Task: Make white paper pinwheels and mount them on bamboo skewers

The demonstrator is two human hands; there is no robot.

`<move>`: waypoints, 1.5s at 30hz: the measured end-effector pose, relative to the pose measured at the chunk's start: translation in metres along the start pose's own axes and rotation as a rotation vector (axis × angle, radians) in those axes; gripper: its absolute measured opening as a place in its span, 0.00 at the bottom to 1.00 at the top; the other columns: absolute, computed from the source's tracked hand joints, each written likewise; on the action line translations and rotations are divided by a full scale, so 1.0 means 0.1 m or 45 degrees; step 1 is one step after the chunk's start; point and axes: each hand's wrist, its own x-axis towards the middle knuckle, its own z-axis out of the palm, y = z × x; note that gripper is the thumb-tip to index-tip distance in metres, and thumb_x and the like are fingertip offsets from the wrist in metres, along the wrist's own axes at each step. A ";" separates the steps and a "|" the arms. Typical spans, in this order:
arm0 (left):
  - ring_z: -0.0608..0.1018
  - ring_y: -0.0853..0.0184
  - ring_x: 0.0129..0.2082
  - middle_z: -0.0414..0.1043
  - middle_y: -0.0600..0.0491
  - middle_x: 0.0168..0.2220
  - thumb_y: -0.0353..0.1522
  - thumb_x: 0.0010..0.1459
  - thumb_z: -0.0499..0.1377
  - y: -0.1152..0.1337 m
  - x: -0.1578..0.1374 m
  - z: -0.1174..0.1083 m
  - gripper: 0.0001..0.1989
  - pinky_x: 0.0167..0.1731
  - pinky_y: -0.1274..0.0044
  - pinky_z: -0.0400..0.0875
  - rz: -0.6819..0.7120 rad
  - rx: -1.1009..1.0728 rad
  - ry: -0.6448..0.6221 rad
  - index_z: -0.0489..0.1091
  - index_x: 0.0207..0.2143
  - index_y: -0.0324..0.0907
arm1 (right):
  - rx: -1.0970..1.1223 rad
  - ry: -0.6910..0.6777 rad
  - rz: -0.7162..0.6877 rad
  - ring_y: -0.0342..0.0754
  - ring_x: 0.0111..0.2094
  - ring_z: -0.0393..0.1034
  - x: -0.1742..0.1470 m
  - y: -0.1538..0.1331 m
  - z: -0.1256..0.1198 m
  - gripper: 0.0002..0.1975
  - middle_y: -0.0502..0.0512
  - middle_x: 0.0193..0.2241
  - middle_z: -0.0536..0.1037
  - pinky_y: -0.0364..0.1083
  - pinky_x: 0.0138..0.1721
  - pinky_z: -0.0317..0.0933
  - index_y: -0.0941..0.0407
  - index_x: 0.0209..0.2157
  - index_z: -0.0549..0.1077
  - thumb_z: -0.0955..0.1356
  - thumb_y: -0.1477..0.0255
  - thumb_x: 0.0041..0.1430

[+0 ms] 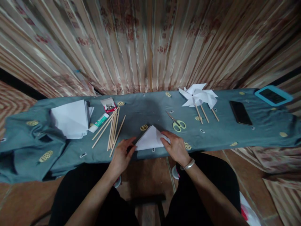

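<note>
A white paper folded into a triangle (150,138) lies at the near edge of a table covered in grey-blue cloth (150,106). My left hand (122,155) rests at the triangle's left corner, its fingertips touching the paper. At the right corner, my right hand (176,147) presses down on the paper; a silver bangle sits on that wrist. Neither hand lifts the paper off the cloth.
Wooden sticks (113,128), a glue tube (98,122), a small box of pins (108,105) and a stack of white paper (70,119) lie to the left. Green-handled scissors (177,124), finished white pinwheels (198,95), a black phone (240,113) and a blue-cased device (272,95) lie to the right.
</note>
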 end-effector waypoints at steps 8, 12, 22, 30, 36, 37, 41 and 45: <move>0.77 0.63 0.35 0.76 0.52 0.32 0.34 0.62 0.56 0.00 -0.01 0.00 0.16 0.40 0.69 0.75 0.062 0.030 -0.053 0.71 0.52 0.41 | -0.200 0.002 -0.069 0.57 0.45 0.75 0.18 -0.09 0.06 0.15 0.64 0.43 0.81 0.51 0.48 0.66 0.62 0.48 0.74 0.64 0.69 0.65; 0.77 0.62 0.36 0.76 0.50 0.33 0.35 0.63 0.55 -0.01 0.00 -0.01 0.18 0.42 0.68 0.74 0.060 0.040 -0.082 0.71 0.53 0.38 | -0.169 0.016 -0.066 0.56 0.45 0.75 0.18 -0.07 0.11 0.15 0.62 0.43 0.81 0.51 0.47 0.67 0.60 0.49 0.74 0.63 0.70 0.65; 0.77 0.63 0.34 0.76 0.50 0.34 0.35 0.64 0.53 -0.02 -0.04 -0.05 0.17 0.38 0.70 0.74 0.036 0.070 -0.080 0.71 0.52 0.39 | -0.069 0.100 -0.091 0.55 0.43 0.76 0.15 -0.01 0.15 0.15 0.62 0.40 0.81 0.51 0.48 0.68 0.60 0.47 0.75 0.62 0.67 0.66; 0.77 0.62 0.34 0.76 0.51 0.32 0.35 0.62 0.58 -0.01 -0.04 -0.06 0.17 0.37 0.70 0.74 0.049 0.042 -0.075 0.71 0.51 0.40 | -0.001 0.165 -0.168 0.56 0.43 0.76 0.15 0.03 0.19 0.15 0.62 0.41 0.82 0.53 0.47 0.69 0.59 0.46 0.76 0.63 0.68 0.65; 0.78 0.62 0.35 0.77 0.51 0.32 0.34 0.61 0.59 -0.04 -0.03 -0.05 0.17 0.39 0.69 0.75 0.066 0.051 -0.070 0.71 0.51 0.39 | 0.036 0.160 -0.177 0.55 0.44 0.76 0.17 0.02 0.19 0.13 0.61 0.41 0.82 0.52 0.48 0.69 0.58 0.46 0.76 0.64 0.69 0.65; 0.78 0.62 0.35 0.77 0.51 0.32 0.34 0.61 0.59 -0.04 -0.03 -0.05 0.17 0.39 0.69 0.75 0.073 0.054 -0.070 0.71 0.51 0.39 | 0.034 0.155 -0.177 0.55 0.44 0.76 0.17 0.03 0.19 0.13 0.60 0.41 0.82 0.53 0.48 0.69 0.58 0.46 0.76 0.64 0.69 0.65; 0.78 0.62 0.35 0.77 0.51 0.32 0.35 0.62 0.58 -0.06 -0.03 -0.04 0.17 0.39 0.69 0.75 0.100 0.071 -0.064 0.71 0.51 0.39 | 0.036 0.144 -0.174 0.55 0.43 0.76 0.18 0.04 0.19 0.13 0.60 0.41 0.82 0.53 0.48 0.69 0.57 0.45 0.76 0.64 0.68 0.65; 0.78 0.62 0.34 0.77 0.51 0.32 0.35 0.62 0.58 -0.09 -0.04 -0.03 0.16 0.39 0.69 0.75 0.131 0.105 -0.058 0.71 0.51 0.40 | 0.026 0.164 -0.179 0.55 0.43 0.76 0.18 0.05 0.21 0.13 0.59 0.41 0.82 0.53 0.48 0.69 0.56 0.45 0.76 0.63 0.68 0.65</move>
